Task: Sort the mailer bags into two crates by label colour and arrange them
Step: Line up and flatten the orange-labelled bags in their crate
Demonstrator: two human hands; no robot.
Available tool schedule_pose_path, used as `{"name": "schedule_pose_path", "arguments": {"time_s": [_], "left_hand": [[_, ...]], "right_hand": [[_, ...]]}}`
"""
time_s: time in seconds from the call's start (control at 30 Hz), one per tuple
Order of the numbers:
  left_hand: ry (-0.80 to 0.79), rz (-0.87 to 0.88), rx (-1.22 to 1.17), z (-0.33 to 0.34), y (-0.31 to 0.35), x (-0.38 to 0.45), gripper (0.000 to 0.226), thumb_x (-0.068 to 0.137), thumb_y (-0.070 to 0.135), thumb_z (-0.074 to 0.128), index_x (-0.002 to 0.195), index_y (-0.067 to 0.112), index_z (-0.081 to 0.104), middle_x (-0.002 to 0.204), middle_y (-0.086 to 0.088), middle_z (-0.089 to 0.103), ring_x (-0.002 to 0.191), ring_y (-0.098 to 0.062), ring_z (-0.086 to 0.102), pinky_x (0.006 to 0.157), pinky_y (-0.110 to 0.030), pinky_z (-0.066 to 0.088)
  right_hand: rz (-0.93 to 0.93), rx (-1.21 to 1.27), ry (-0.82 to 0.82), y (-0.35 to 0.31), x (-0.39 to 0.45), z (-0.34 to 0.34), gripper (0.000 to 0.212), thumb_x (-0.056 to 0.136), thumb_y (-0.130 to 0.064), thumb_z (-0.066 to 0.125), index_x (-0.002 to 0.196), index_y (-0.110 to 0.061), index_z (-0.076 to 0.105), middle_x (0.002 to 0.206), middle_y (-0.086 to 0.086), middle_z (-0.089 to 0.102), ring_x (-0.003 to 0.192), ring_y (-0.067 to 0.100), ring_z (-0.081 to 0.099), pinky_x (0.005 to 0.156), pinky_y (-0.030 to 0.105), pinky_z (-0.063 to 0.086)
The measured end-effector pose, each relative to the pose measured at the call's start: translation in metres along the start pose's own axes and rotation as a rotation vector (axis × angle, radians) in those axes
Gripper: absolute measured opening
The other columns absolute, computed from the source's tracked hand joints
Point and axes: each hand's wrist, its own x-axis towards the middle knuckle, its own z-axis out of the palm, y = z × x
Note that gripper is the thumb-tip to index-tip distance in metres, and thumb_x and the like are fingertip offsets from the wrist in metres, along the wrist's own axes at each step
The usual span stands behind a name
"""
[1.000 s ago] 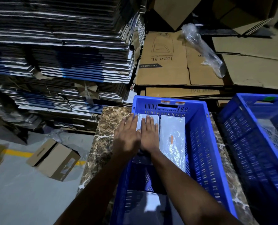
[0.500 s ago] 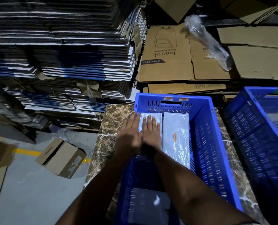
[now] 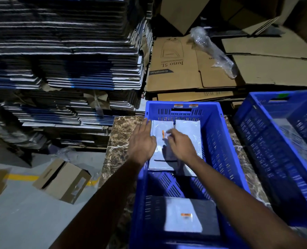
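Both hands reach into the blue crate (image 3: 219,141) on the marble table (image 3: 120,133). The left hand (image 3: 143,141) lies flat, fingers spread, on a grey mailer bag (image 3: 160,151). Just right of it, the right hand (image 3: 180,143) has blurred fingertips near the orange label (image 3: 163,133); its grip cannot be told.

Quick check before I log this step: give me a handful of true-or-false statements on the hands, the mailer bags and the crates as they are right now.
1. Both hands are inside the near crate. True.
2. The left hand lies flat on the left mailer bag. True.
3. The right hand holds a cardboard box. False: it rests over the mailer bags.
4. The left mailer bag carries an orange label. True.
5. The second crate stands left of the near crate. False: it stands to the right.
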Motion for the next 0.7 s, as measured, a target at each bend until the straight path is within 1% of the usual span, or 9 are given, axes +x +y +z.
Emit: {"name": "schedule_pose_path", "arguments": {"time_s": [0.03,0.1,0.2,0.27,0.33,0.4,0.47,0.63,0.7], "left_hand": [[0.004,-0.004,-0.001,-0.001,0.001,0.000,0.064,0.099,0.025,0.039,0.158,0.017,0.015,0.166,-0.001,0.009,0.152,-0.022,0.010,0.123,-0.034,0.005],[0.003,-0.026,-0.023,-0.001,0.000,0.002,0.063,0.098,0.027,0.039,0.157,0.018,0.018,0.166,0.000,0.013,0.152,-0.022,0.011,0.123,-0.038,0.010],[0.023,-0.043,-0.024,0.003,-0.002,0.002,0.061,0.097,0.029,0.039,0.156,0.017,0.026,0.164,-0.001,0.020,0.151,-0.022,0.016,0.122,-0.039,0.017],[0.037,-0.039,-0.016,0.003,-0.002,0.001,0.060,0.097,0.030,0.040,0.155,0.016,0.029,0.163,-0.003,0.023,0.150,-0.022,0.018,0.121,-0.038,0.018],[0.041,-0.038,-0.023,0.003,-0.003,0.002,0.059,0.097,0.029,0.040,0.154,0.016,0.030,0.163,-0.003,0.025,0.150,-0.022,0.019,0.121,-0.038,0.019],[0.038,-0.039,-0.035,0.004,-0.003,0.001,0.059,0.097,0.028,0.039,0.154,0.015,0.031,0.163,-0.004,0.025,0.150,-0.022,0.018,0.122,-0.039,0.019],[0.033,-0.034,-0.040,0.004,-0.004,0.000,0.059,0.097,0.028,0.039,0.154,0.015,0.031,0.163,-0.005,0.024,0.150,-0.023,0.018,0.122,-0.040,0.019],[0.033,-0.018,-0.069,0.006,-0.006,-0.003,0.058,0.097,0.029,0.039,0.154,0.017,0.031,0.164,-0.004,0.021,0.151,-0.021,0.016,0.121,-0.039,0.018],[0.047,-0.019,-0.088,0.005,-0.006,-0.002,0.057,0.098,0.027,0.040,0.153,0.016,0.033,0.164,-0.004,0.022,0.151,-0.021,0.016,0.120,-0.038,0.018]], "right_hand": [[0.004,0.012,-0.048,0.003,-0.018,-0.005,0.026,0.098,-0.031,0.046,0.109,-0.015,0.063,0.099,0.009,0.072,0.092,0.030,0.066,0.078,0.038,0.050],[0.010,-0.025,-0.236,0.011,-0.059,-0.008,0.031,0.096,-0.041,0.045,0.095,-0.015,0.063,0.089,0.009,0.072,0.084,0.030,0.067,0.076,0.039,0.051],[0.054,-0.175,-0.735,0.021,-0.108,-0.001,0.033,0.091,-0.047,0.062,0.105,-0.018,0.066,0.099,0.006,0.072,0.092,0.022,0.066,0.084,0.033,0.051],[0.039,-0.293,-0.928,0.025,-0.124,0.006,0.045,0.083,-0.044,0.076,0.115,-0.015,0.063,0.105,0.008,0.070,0.097,0.023,0.064,0.080,0.032,0.047],[-0.015,-0.383,-0.940,0.024,-0.127,0.008,0.046,0.075,-0.036,0.083,0.110,-0.013,0.064,0.100,0.010,0.069,0.091,0.025,0.062,0.071,0.033,0.041],[-0.031,-0.406,-0.868,0.022,-0.123,0.003,0.034,0.072,-0.031,0.084,0.095,-0.013,0.065,0.083,0.005,0.062,0.077,0.024,0.053,0.064,0.032,0.034],[0.024,-0.307,-0.799,0.021,-0.120,-0.005,0.028,0.071,-0.029,0.086,0.081,-0.016,0.064,0.070,-0.001,0.057,0.068,0.018,0.049,0.061,0.031,0.034],[0.133,0.017,-0.645,0.031,-0.120,-0.021,0.018,0.073,-0.026,0.088,0.073,-0.017,0.073,0.072,0.011,0.072,0.059,0.010,0.059,0.057,0.021,0.045],[0.127,0.090,-0.578,0.034,-0.118,-0.026,0.018,0.076,-0.027,0.086,0.066,-0.022,0.072,0.067,0.004,0.070,0.061,0.005,0.058,0.059,0.020,0.045]]}}
